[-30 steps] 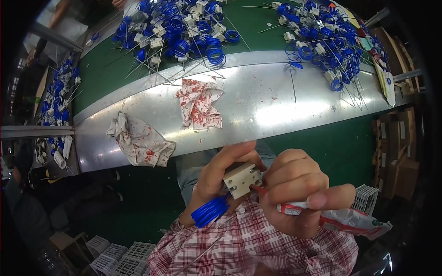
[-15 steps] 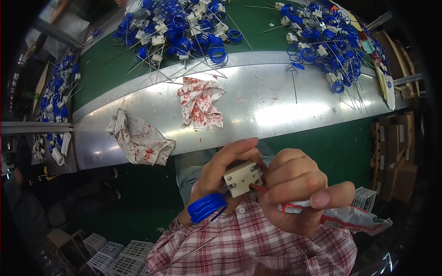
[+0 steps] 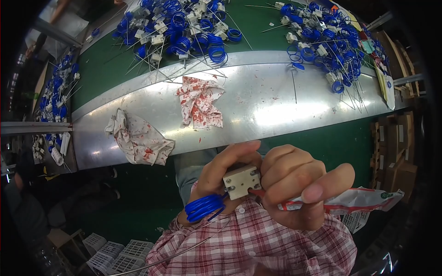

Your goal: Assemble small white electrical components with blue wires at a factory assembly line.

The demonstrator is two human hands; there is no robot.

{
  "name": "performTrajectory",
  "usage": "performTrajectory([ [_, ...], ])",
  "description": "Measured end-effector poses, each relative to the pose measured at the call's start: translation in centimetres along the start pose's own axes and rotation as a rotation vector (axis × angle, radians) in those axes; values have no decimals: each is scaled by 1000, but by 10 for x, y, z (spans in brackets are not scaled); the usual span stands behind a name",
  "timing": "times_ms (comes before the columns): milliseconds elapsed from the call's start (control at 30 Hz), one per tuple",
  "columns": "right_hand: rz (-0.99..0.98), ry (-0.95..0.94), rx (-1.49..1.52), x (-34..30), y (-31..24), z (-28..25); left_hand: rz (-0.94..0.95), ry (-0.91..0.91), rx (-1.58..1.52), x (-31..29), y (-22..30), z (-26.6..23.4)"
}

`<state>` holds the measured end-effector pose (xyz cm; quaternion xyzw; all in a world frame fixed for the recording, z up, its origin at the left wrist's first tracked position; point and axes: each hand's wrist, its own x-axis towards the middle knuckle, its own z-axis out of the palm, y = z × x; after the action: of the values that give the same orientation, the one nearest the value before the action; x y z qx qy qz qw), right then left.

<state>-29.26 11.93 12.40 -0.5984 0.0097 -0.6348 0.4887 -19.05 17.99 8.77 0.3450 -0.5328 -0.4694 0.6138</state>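
Observation:
My left hand (image 3: pixel 215 173) is closed around a small cream terminal block (image 3: pixel 239 185) with metal screws and small holes on its face. A blue coil (image 3: pixel 204 208) of thin tubing hangs from the block against my wrist. A thin metal rod (image 3: pixel 179 254) runs down to the lower left, across the checked shirt. My right hand (image 3: pixel 298 181) grips a soft white-and-red squeeze tube (image 3: pixel 363 200). Its red nozzle (image 3: pixel 256 192) points at the lower edge of the block's face and seems to touch it near a hole.
Ahead lies a metal table edge (image 3: pixel 258 99) with two red-stained white cloths (image 3: pixel 200 102) (image 3: pixel 142 141). Heaps of blue coils with blocks (image 3: pixel 179 32) (image 3: pixel 329 43) lie on the green surface, their rods sticking out. White plastic baskets (image 3: pixel 131 255) stand lower left, cardboard boxes (image 3: pixel 399 152) right.
The tube's rear end has swung up and to the right, and my right thumb has shifted on it. The block has tipped slightly and sunk a little. The metal rod has swung lower left.

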Motion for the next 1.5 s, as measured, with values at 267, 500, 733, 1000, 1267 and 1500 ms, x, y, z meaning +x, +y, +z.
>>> performTrajectory([
  [267, -146, 79, -85, -6, 4, 6, -7, 3, -46, 0, 0, 1],
  [500, -191, 164, -143, -7, 5, 7, 63, -6, 47, 1, -11, 1],
  [733, -176, 186, -68, -7, 12, 1, 58, 22, 92, 1, -18, 1],
  [1000, -161, 318, -68, -3, 17, -12, -100, -4, -108, 18, -12, 4],
  [1267, -283, 281, -103, 10, 6, -46, -228, 125, -390, 36, -42, 20],
  [1500, -336, 684, -254, 12, -16, -104, -377, 69, -178, 161, -90, 45],
])
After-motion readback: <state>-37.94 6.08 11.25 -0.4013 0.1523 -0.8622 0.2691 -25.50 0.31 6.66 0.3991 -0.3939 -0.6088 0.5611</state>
